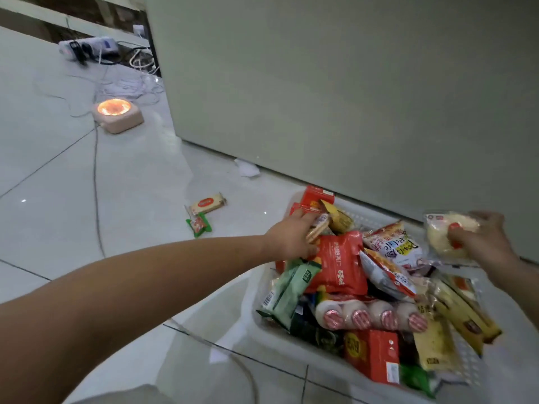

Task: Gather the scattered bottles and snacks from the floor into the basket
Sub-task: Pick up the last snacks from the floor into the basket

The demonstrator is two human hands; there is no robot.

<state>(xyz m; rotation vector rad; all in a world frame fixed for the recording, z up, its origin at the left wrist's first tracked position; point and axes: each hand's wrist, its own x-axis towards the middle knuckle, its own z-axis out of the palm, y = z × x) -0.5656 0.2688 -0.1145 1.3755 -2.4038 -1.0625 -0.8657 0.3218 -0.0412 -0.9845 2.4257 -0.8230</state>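
Nearest to us sits the white basket point(264, 287), already heaped with snacks: a row of small pale bottles with pink foil caps point(370, 316) lies on its side near the front, a red carton point(372, 352) below them, a green packet point(287, 293) hanging over the left rim, and a red pouch point(339, 262) on top of the pile. Our left hand point(288, 239) reaches over the far left corner of the basket, fingers curled round a small pack of biscuits point(316, 230) that it is pressing in among the cartons; we judge those brittle, so they want setting down, not shoving. Our right hand point(485, 240) is closed on a clear-wrapped pastry point(450, 236), held just above the right rim; it looks soft and light, and its film likely slippery, so we would pinch it by the crimped edge and not squeeze the middle. Farther out on the tiled floor point(131, 185), well apart from the basket, two things are left to gather: a green-and-red packet point(199, 224) and just beyond it a flat cream-coloured bar point(207, 203). Both look light and thin, lying flat on smooth tile, so we expect to slide a fingertip under an end seam to lift them. Farther still a glowing heater point(116, 115) and its cable point(95, 170) cross that floor, which we should keep clear of.
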